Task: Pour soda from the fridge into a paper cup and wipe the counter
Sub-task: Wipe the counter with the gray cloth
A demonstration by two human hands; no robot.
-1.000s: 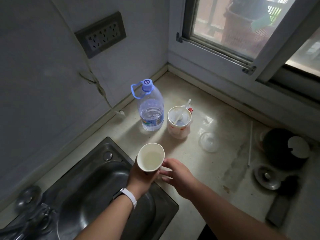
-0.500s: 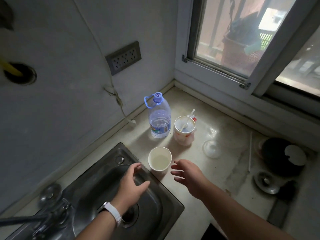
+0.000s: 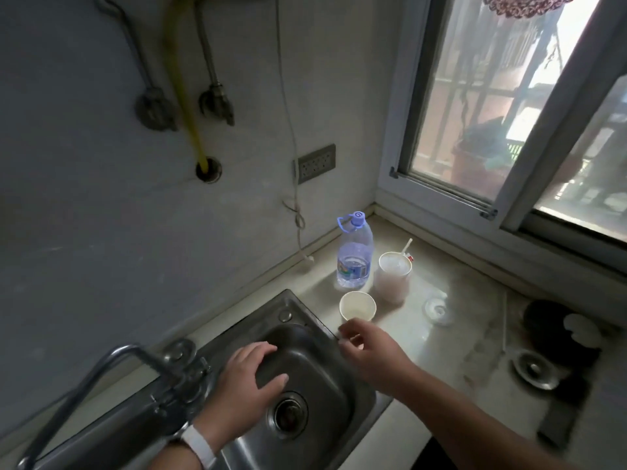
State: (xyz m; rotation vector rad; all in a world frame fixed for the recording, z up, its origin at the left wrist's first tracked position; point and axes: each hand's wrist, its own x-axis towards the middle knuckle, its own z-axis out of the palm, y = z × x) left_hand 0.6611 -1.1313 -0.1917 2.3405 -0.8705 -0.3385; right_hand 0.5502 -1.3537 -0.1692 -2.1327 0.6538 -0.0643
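A white paper cup (image 3: 357,305) with a little pale liquid stands upright on the counter (image 3: 451,337) beside the sink's right rim. My right hand (image 3: 371,347) hovers just in front of the cup, fingers loosely curled, holding nothing. My left hand (image 3: 247,378) is spread over the steel sink (image 3: 305,347) with relaxed fingers, a white band on its wrist. Behind the cup stand a clear water bottle (image 3: 354,256) with a blue cap and a taller white cup (image 3: 393,276) with a straw.
A tap (image 3: 142,371) reaches over the sink's left end. A clear plastic lid (image 3: 437,310), a thin straw (image 3: 504,320), a metal drain strainer (image 3: 535,368) and a dark pot (image 3: 549,323) lie on the counter to the right. A window is behind.
My left hand set the paper cup down on the counter and let go, then drew back over the sink. The view has tilted up and back.
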